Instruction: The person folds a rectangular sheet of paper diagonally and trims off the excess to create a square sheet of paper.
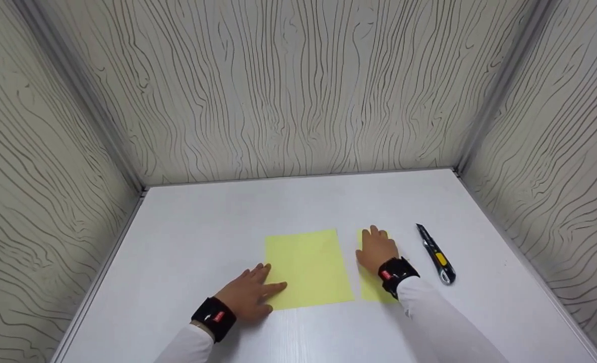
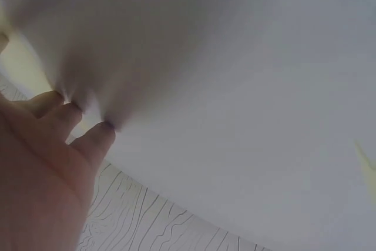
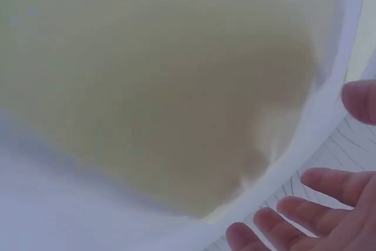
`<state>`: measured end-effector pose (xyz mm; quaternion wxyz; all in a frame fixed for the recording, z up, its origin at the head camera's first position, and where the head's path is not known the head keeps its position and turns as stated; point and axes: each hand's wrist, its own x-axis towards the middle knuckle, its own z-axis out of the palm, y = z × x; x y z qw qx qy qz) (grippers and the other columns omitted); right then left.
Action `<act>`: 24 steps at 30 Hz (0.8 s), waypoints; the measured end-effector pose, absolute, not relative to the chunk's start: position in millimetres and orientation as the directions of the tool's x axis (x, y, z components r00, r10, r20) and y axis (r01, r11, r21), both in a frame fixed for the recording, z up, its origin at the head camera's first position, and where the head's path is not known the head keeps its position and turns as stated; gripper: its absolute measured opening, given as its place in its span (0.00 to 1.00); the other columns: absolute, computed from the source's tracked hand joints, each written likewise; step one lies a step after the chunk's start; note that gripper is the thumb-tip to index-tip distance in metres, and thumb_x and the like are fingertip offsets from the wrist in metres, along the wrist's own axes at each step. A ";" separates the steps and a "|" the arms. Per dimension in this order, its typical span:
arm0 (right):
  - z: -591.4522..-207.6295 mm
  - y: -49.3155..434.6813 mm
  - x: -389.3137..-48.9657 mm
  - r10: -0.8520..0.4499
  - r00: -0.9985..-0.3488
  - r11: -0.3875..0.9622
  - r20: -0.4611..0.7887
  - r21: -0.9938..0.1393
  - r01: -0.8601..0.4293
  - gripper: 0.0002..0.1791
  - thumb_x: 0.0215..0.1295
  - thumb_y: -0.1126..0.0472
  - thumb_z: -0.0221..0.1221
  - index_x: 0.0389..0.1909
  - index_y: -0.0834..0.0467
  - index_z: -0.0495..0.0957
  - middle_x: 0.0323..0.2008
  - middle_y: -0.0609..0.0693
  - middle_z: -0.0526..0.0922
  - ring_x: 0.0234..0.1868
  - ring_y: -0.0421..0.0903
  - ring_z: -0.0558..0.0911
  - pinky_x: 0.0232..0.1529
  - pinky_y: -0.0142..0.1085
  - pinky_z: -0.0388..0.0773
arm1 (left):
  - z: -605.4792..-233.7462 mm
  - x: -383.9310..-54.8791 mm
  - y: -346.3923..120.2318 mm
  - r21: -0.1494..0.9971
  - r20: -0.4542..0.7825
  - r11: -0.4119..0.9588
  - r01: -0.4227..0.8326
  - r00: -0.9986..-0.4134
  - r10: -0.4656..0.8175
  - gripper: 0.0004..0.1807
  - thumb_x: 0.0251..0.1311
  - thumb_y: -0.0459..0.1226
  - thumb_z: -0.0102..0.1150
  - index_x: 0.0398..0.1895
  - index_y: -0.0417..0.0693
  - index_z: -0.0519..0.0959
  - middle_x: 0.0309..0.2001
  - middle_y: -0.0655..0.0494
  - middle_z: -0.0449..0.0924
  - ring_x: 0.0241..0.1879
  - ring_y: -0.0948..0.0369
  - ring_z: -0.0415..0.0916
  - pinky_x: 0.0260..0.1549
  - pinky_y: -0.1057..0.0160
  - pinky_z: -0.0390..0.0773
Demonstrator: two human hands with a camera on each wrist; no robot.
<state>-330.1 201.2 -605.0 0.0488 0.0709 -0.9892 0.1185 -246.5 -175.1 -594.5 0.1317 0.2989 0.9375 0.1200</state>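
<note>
A large sheet of yellow paper lies flat on the white table. My left hand rests at its left edge, fingers spread, with the index finger and thumb side reaching onto the paper. In the left wrist view the fingertips touch the surface. To the right, across a narrow gap, lies a slimmer piece of yellow paper. Over that piece is my right hand, palm down, covering much of its upper part. The right wrist view shows the fingers loosely extended and gripping nothing, above the yellow paper.
A black and yellow utility knife lies right of the right hand, its blade end pointing away from me. The white table is enclosed by wood-patterned panels at the back and both sides.
</note>
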 end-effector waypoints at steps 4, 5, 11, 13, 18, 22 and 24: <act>-607.8 218.0 -327.3 -0.153 -0.988 0.961 0.032 -0.226 -0.157 0.31 0.70 0.55 0.66 0.64 0.74 0.76 0.64 0.74 0.77 0.64 0.74 0.77 0.59 0.69 0.79 | -592.9 -248.5 -178.0 0.335 -0.188 0.789 0.515 -0.784 0.591 0.35 0.67 0.47 0.64 0.79 0.70 0.74 0.85 0.33 0.56 0.85 0.36 0.53 0.82 0.34 0.57; -609.5 219.6 -327.4 -0.169 -0.986 0.959 0.016 -0.227 -0.168 0.32 0.71 0.54 0.65 0.64 0.74 0.75 0.65 0.74 0.77 0.65 0.74 0.77 0.61 0.70 0.79 | -592.3 -249.1 -178.9 0.340 -0.190 0.788 0.513 -0.783 0.592 0.36 0.66 0.47 0.64 0.79 0.69 0.74 0.85 0.33 0.56 0.85 0.36 0.53 0.82 0.33 0.56; -618.3 214.3 -331.7 -0.242 -0.970 0.938 -0.011 -0.258 -0.231 0.33 0.74 0.52 0.63 0.68 0.74 0.74 0.70 0.76 0.74 0.70 0.75 0.74 0.66 0.70 0.76 | -589.2 -252.7 -185.0 0.351 -0.214 0.780 0.518 -0.766 0.606 0.37 0.63 0.45 0.65 0.79 0.68 0.74 0.85 0.33 0.56 0.85 0.35 0.52 0.81 0.30 0.54; -619.4 211.1 -333.1 -0.253 -0.968 0.936 -0.006 -0.257 -0.243 0.33 0.74 0.52 0.64 0.68 0.73 0.74 0.70 0.76 0.74 0.71 0.75 0.74 0.66 0.70 0.76 | -589.3 -254.0 -186.7 0.362 -0.219 0.777 0.515 -0.763 0.608 0.38 0.62 0.45 0.65 0.79 0.67 0.74 0.85 0.33 0.55 0.85 0.35 0.52 0.81 0.30 0.53; -619.6 206.9 -331.6 -0.264 -0.964 0.937 -0.002 -0.238 -0.256 0.33 0.74 0.52 0.64 0.69 0.72 0.75 0.71 0.75 0.75 0.72 0.74 0.74 0.66 0.70 0.76 | -591.4 -254.8 -188.8 0.393 -0.224 0.775 0.495 -0.766 0.603 0.39 0.60 0.43 0.65 0.79 0.66 0.75 0.85 0.33 0.54 0.85 0.35 0.51 0.82 0.30 0.52; -617.5 205.2 -329.9 -0.266 -0.964 0.934 -0.008 -0.249 -0.256 0.34 0.75 0.52 0.64 0.70 0.72 0.74 0.72 0.75 0.74 0.72 0.74 0.74 0.67 0.70 0.75 | -592.1 -254.9 -189.7 0.411 -0.223 0.771 0.486 -0.766 0.602 0.39 0.60 0.42 0.65 0.78 0.66 0.75 0.85 0.33 0.54 0.86 0.35 0.50 0.82 0.29 0.51; -615.7 204.9 -329.2 -0.263 -0.965 0.931 -0.003 -0.262 -0.253 0.34 0.75 0.52 0.64 0.71 0.72 0.74 0.72 0.74 0.74 0.73 0.73 0.74 0.68 0.69 0.75 | -593.8 -256.1 -191.2 0.430 -0.216 0.765 0.479 -0.768 0.603 0.37 0.63 0.44 0.65 0.79 0.66 0.75 0.86 0.33 0.53 0.86 0.34 0.49 0.81 0.28 0.50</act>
